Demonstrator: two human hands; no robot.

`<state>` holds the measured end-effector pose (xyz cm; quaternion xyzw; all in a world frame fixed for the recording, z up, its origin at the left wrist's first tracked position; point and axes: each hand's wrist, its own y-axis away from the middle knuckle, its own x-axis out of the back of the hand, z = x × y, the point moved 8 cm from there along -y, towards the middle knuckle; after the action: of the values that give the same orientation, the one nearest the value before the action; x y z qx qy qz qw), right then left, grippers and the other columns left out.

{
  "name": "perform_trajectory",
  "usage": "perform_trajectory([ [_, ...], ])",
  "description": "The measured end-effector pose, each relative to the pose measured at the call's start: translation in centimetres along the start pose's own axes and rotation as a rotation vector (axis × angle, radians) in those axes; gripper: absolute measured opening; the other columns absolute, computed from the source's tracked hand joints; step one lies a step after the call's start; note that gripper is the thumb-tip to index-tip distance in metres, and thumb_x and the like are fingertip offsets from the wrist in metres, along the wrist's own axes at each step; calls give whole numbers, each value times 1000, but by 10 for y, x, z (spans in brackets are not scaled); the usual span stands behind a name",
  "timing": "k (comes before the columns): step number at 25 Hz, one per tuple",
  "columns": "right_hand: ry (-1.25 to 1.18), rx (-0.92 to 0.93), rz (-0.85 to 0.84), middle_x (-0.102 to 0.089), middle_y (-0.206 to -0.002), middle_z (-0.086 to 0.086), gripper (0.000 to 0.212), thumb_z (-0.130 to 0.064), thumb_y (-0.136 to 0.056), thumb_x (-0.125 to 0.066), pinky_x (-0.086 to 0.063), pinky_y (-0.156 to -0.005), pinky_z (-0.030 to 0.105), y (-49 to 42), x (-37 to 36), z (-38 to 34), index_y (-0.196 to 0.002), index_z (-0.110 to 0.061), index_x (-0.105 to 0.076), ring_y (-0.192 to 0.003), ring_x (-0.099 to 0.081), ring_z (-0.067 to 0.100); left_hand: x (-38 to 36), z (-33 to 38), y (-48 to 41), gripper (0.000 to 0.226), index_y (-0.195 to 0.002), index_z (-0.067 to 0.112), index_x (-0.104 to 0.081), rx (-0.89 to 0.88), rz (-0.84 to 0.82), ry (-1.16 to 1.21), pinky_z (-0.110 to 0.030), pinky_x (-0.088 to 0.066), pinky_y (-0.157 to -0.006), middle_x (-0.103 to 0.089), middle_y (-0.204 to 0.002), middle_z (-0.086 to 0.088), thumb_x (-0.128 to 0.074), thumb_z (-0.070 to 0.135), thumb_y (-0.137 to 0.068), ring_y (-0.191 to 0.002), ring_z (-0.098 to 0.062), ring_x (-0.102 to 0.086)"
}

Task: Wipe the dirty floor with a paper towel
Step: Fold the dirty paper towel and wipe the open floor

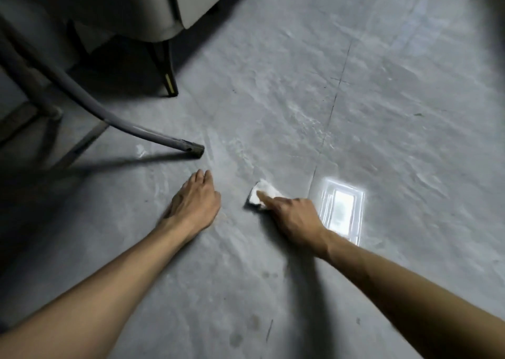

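Note:
A folded white paper towel (263, 192) lies flat on the grey tiled floor (382, 112). My right hand (293, 218) presses down on its near edge, index finger stretched across it. My left hand (195, 198) rests palm down on the floor a little to the left of the towel, fingers together, holding nothing. Pale streaks and smears show on the floor just beyond both hands. Small dark spots (254, 323) mark the floor between my forearms.
A curved grey metal chair leg (188, 147) ends on the floor just beyond my left hand. A dark furniture leg (169, 80) stands farther back under a pale cabinet (196, 0). A bright window reflection (341, 208) shines right of my right hand.

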<state>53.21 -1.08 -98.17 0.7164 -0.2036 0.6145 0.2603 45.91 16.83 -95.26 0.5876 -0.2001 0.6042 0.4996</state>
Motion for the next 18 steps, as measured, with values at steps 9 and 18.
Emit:
perform_trajectory([
  [9, -41, 21, 10, -68, -102, 12, 41, -20, -92, -42, -38, -63, 36, -114, 13, -45, -132, -30, -45, -86, -64, 37, -18, -25, 4, 57, -148, -1, -19, 90, -168, -95, -42, -22, -113, -13, -157, -21, -30, 20, -96, -144, -32, -18],
  [18, -50, -248, 103, -66, -115, 18, 44, -19, -94, -45, -49, -81, 42, -80, 46, 86, -136, -33, -49, -96, -63, 40, -20, -25, 8, 61, -150, -4, -10, 110, -167, -72, -41, -16, -117, -3, -159, -23, -30, 18, -96, -148, -31, -5],
])
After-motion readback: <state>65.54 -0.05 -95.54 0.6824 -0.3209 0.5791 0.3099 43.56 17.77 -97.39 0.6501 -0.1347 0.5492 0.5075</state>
